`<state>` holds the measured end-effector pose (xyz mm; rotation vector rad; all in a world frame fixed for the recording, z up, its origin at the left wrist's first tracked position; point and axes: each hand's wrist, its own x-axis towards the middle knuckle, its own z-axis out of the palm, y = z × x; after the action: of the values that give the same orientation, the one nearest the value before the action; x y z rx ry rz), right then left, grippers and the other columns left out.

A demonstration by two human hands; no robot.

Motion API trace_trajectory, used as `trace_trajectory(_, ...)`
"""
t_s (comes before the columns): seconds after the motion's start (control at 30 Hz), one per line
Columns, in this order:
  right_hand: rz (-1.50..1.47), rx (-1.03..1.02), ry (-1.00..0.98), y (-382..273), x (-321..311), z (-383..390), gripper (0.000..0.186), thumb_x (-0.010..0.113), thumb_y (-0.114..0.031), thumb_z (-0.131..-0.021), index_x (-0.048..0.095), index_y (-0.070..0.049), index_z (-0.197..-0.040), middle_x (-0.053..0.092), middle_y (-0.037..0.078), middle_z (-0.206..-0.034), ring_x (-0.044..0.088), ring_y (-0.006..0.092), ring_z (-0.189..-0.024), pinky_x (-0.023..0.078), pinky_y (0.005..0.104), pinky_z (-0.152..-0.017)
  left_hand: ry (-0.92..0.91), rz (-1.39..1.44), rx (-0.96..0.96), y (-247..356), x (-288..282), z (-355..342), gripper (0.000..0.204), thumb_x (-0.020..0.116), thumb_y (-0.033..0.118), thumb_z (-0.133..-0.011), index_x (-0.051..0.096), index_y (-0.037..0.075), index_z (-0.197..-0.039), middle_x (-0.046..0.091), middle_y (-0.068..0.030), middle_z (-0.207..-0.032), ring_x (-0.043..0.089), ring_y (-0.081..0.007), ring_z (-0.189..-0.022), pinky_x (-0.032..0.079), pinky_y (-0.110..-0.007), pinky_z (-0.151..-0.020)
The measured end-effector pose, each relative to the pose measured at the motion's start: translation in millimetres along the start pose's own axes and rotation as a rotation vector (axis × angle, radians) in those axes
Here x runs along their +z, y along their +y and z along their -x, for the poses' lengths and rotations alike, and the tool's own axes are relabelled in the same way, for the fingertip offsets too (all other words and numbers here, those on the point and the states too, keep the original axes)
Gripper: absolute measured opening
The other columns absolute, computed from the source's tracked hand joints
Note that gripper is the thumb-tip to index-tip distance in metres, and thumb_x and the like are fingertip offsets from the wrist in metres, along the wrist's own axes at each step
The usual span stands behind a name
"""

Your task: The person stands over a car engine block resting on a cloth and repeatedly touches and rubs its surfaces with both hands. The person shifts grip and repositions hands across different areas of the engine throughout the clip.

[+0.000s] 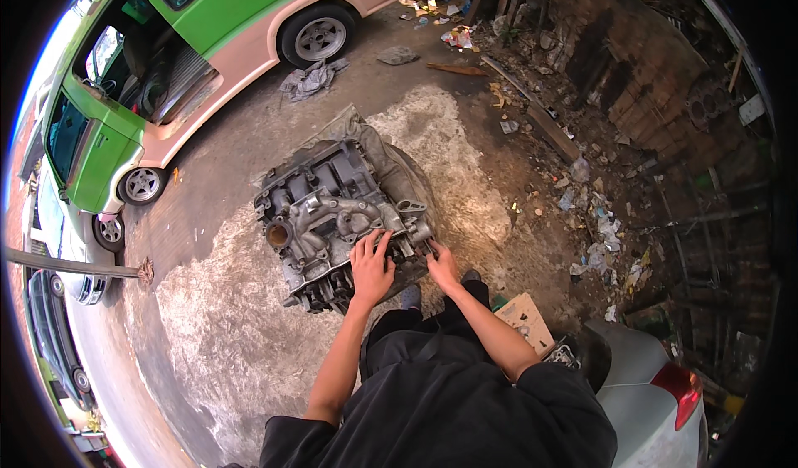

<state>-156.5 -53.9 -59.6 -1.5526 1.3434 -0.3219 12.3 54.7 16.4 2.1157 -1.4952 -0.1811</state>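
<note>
A grey metal engine block (pixel 320 219) with a cast manifold (pixel 320 210) on its upper face lies in front of me. Beneath it spreads a dirty grey cloth (pixel 399 169) over a rounded dark support that is mostly hidden. My left hand (pixel 371 268) rests on the near edge of the engine, its fingers stretched out and apart. At the engine's near right corner is my right hand (pixel 443 267), its fingers closed against the metal; whatever they grip is too small to make out. A round brownish opening (pixel 279 234) shows at the engine's left side.
A green and pink van (pixel 241 32) stands at the far left. Beside its rear wheel lies a grey rag (pixel 314 80). Litter and planks (pixel 540 127) line the right side. Near my right are a cardboard piece (pixel 525 322) and a silver car's rear corner (pixel 644 376).
</note>
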Motion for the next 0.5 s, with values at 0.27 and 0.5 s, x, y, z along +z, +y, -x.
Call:
trace_trajectory(0.27,0.008,-0.05,-0.026,4,1,1,0.05,0.058,-0.011,-0.1,0.056,-0.003,-0.149,0.067,0.026,-0.135,0.066,0.0422,-0.123,0.051,0.0495,-0.102,0.021,-0.027,0.022,1,-1,0,0.066,0.069,0.009,-0.084,0.056,0.016,-0.148,0.052,-0.0092,-0.145,0.046,-0.0346,-0.135,0.035,-0.051,-0.116)
trace_trajectory(0.5,-0.042,-0.151,0.008,18,3,-2,0.048,0.059,-0.014,-0.101,0.054,-0.005,-0.149,0.072,0.029,-0.118,0.069,0.0451,-0.113,0.051,0.052,-0.097,0.013,-0.023,0.015,1,-1,-1,0.065,0.069,0.009,-0.085,0.056,0.016,-0.148,0.052,-0.0094,-0.146,0.046,-0.0345,-0.136,0.035,-0.051,-0.116)
